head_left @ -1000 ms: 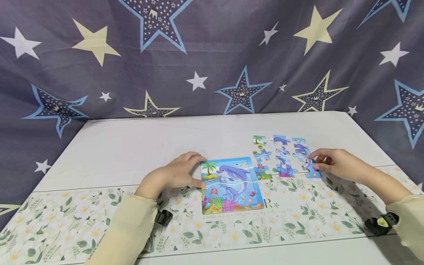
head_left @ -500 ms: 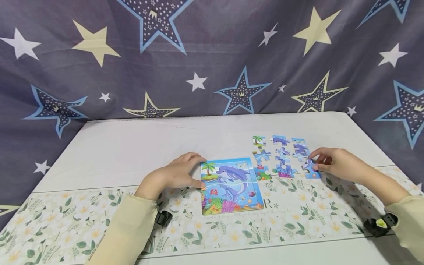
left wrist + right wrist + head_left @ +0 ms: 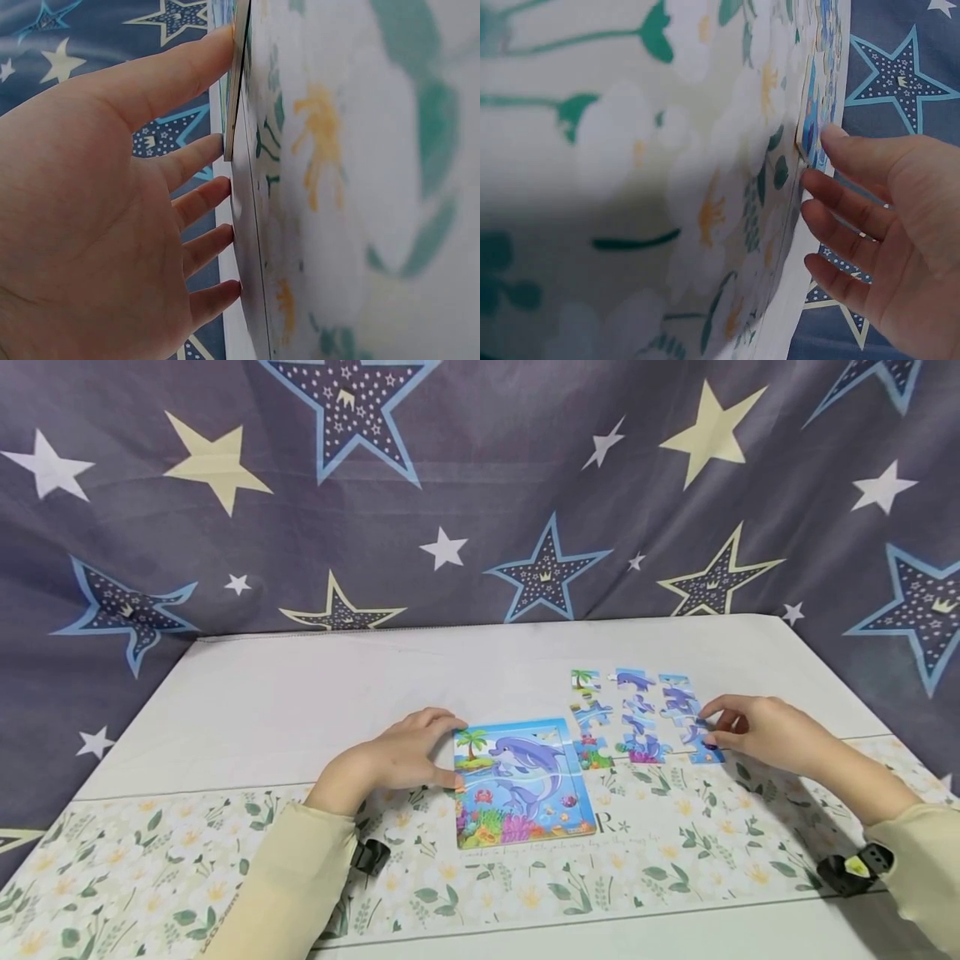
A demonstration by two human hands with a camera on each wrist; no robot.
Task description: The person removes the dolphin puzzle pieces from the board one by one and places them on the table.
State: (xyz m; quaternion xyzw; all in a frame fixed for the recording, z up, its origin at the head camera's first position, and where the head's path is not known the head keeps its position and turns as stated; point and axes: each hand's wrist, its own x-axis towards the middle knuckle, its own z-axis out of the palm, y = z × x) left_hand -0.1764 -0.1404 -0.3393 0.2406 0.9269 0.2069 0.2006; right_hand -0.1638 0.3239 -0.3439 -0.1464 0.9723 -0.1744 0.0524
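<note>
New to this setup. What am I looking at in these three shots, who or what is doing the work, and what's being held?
No machine here: a person works with two bare hands and wears three cameras. The wide picture comes from the head camera, looking forward and down. The two close, sideways-looking pictures come from cameras strapped on each wrist, so the table appears tipped on edge.

On the white table lies a flowered cloth, with a starred curtain behind. The left hand holds the left edge of a dolphin puzzle board, thumb and fingers round it; the left wrist view shows the fingertips at that edge. To its right lie loose puzzle pieces in rows. The right hand pinches the rightmost piece in the near row; the right wrist view shows it against the thumb tip.
</note>
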